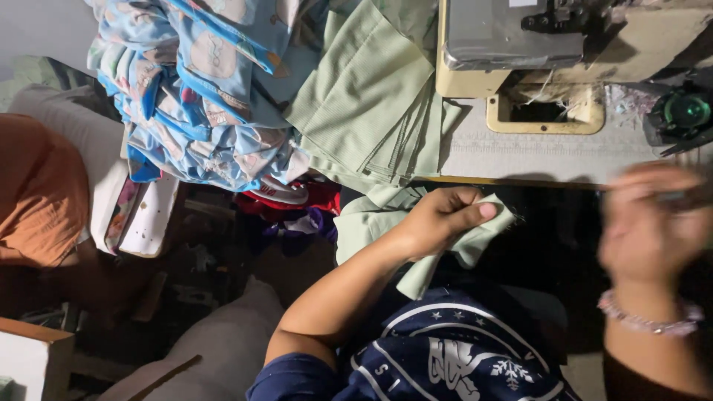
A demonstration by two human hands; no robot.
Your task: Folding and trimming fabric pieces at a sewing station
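Cloth strip [454, 245] in L hand [438, 219] grip.

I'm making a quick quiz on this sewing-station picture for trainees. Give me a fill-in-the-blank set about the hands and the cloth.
1. The left hand pinches a small piece of pale ____ fabric.
2. The blurred right hand has a beaded ____ on its wrist.
3. The stack of pale green fabric lies beside a pile of printed ____ cloth.
4. The sewing machine stands at the picture's upper ____.

Missing words: green; bracelet; blue; right
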